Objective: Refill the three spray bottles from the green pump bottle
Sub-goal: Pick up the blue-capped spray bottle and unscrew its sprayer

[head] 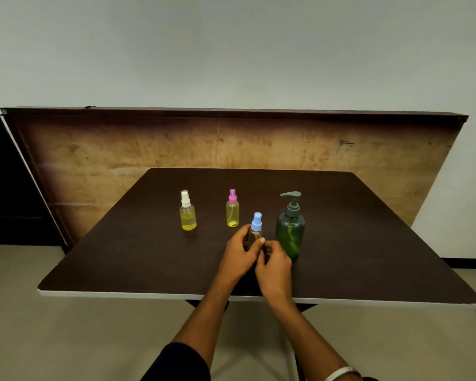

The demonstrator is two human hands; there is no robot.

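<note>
A small clear spray bottle with a blue cap (256, 225) stands near the table's middle. My left hand (238, 255) grips its body from the left, thumb and fingers curled round it. My right hand (274, 266) is at the bottle's lower right side, fingers curled against it; the lower part of the bottle is hidden behind both hands. The green pump bottle (290, 232) stands upright just right of them. Farther back stand a pink-capped spray bottle (232, 211) and a white-capped spray bottle (187, 214), both with yellow liquid inside.
The dark brown table (121, 257) has a white front edge. A wooden board (94, 149) leans against the wall behind it. Grey floor lies below and a dark cabinet stands at the far left.
</note>
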